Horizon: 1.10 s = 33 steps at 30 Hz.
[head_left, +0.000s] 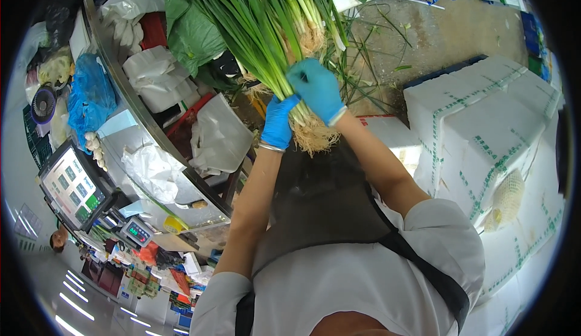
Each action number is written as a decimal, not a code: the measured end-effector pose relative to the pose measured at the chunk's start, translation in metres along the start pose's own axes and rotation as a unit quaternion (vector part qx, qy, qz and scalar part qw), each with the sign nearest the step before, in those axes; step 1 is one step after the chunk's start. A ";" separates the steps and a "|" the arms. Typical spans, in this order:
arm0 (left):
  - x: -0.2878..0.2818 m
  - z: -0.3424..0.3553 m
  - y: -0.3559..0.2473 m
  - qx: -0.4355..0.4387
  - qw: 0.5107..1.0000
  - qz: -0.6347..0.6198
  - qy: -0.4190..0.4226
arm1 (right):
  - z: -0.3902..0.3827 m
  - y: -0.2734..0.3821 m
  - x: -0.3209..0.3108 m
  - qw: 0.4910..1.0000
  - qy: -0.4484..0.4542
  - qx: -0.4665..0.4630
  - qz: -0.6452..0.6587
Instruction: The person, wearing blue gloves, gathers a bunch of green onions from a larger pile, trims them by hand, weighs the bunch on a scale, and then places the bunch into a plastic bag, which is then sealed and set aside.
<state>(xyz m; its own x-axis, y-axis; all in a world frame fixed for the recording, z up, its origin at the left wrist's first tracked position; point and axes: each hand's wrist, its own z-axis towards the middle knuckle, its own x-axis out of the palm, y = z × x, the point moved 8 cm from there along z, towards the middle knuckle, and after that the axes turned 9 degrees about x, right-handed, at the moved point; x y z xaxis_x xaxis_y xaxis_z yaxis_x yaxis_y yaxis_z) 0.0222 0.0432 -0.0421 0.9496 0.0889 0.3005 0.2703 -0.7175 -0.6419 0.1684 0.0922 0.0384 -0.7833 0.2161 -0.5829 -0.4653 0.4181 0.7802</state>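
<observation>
**Two gloved hands at the root end of a bunch**

The person's left hand (278, 123), in a blue glove, is wrapped around a bunch of long green onions (275, 75). It holds the pale stems, just above the hairy roots (315, 136). The right hand (318, 89), in a blue-green glove, is close by, on the right side of the stems and a bit higher up. Its fingers curl in toward the stems, but one cannot tell if they grip them.

The bunch is in front of the person's dark apron (321, 194). It lies on a slant: the green leaves go up and left, away from the body, and the roots point down and right, toward the apron. The left hand is nearer the roots. More onions with pale roots (311, 40) lie just past the right hand.
</observation>
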 end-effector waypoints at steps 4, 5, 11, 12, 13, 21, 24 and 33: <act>0.012 -0.018 -0.014 -0.103 0.986 -0.104 0.077 | -0.095 0.014 0.031 0.775 0.565 0.178 0.222; -0.006 -0.012 0.007 -0.142 0.978 -0.136 0.075 | -0.115 0.025 0.025 0.732 0.609 0.198 0.232; -0.025 -0.014 0.000 -0.087 0.983 -0.149 0.062 | -0.078 0.010 -0.037 0.633 0.451 0.191 0.600; -0.026 -0.012 -0.004 -0.074 0.985 -0.141 0.064 | -0.061 0.010 -0.052 0.599 0.395 0.191 0.670; -0.029 -0.012 -0.002 -0.073 0.982 -0.164 0.058 | -0.045 0.010 -0.065 0.557 0.340 0.182 0.735; 0.000 -0.021 -0.014 -0.107 0.890 -0.403 0.185 | -0.012 -0.045 0.007 0.842 0.332 0.284 0.315; 0.015 -0.039 -0.031 -0.126 0.708 -0.597 0.355 | -0.012 -0.003 0.052 0.824 0.405 0.279 0.282; 0.040 -0.097 -0.032 -0.133 0.654 -0.573 0.476 | -0.014 0.045 0.115 0.403 0.481 0.278 0.728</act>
<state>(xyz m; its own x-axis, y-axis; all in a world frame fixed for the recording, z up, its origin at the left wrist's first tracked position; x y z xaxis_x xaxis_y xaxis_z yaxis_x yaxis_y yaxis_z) 0.0364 0.0027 0.0593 -0.4155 0.2945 0.8606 0.5610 -0.6617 0.4974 0.0516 0.1238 0.0100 0.0183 0.2585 0.9658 0.7296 0.6571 -0.1897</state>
